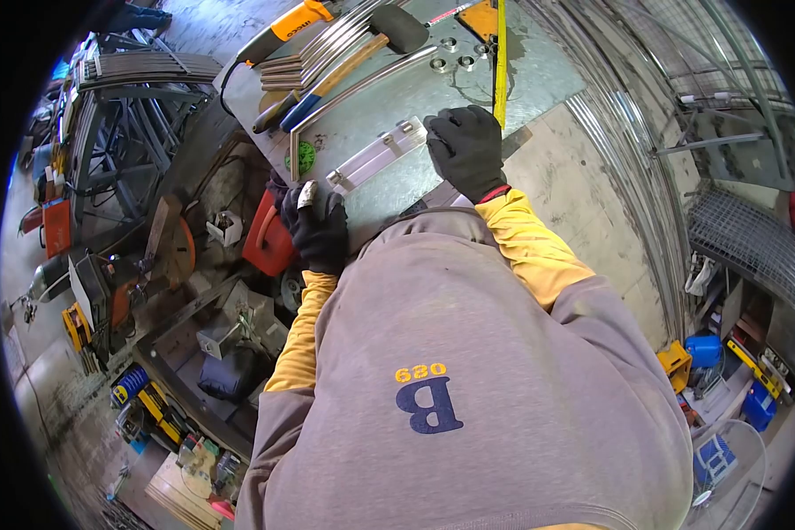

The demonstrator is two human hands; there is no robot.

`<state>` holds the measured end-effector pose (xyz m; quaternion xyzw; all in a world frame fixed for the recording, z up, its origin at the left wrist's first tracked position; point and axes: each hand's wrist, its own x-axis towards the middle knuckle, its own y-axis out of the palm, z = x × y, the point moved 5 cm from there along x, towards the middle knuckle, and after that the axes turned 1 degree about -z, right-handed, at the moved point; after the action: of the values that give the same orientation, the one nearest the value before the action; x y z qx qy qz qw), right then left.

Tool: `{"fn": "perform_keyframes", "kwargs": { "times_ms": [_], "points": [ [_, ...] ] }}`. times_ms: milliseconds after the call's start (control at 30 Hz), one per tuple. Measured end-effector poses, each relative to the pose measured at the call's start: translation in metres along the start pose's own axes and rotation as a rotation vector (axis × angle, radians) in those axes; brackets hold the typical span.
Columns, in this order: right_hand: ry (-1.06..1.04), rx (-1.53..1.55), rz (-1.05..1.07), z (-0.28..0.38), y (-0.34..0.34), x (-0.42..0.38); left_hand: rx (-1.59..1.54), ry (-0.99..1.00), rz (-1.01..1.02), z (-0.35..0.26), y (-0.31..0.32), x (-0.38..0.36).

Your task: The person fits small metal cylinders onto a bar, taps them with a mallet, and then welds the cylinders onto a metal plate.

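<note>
My left hand [316, 228], in a black glove, grips the shiny end of a bent stainless tube [362, 87] at the near edge of the steel worktable [539, 79]. My right hand [465, 148], also gloved, rests its fingers on the end of a short clear-looking flat bar [375, 157] that lies on the tabletop between both hands. A yellow tape measure blade [501, 62] runs across the table just beyond my right hand.
On the table lie a hammer [367, 49], an orange-and-black power tool [287, 26], several straight tubes [322, 53] and small metal rings [455, 55]. A green disc [305, 157] and a red object [269, 240] sit by my left hand. Tools and scrap crowd the floor at left; wire racks stand at right.
</note>
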<state>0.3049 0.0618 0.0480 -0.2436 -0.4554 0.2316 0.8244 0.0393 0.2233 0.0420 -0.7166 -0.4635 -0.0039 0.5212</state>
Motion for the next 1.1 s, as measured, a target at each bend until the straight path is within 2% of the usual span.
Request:
{"fn": "perform_keyframes", "kwargs": {
  "times_ms": [1100],
  "points": [
    [0.024, -0.004, 0.005, 0.0023, -0.0034, 0.0021, -0.01, 0.008, 0.036, 0.001, 0.0008, 0.0019]
  ]
}}
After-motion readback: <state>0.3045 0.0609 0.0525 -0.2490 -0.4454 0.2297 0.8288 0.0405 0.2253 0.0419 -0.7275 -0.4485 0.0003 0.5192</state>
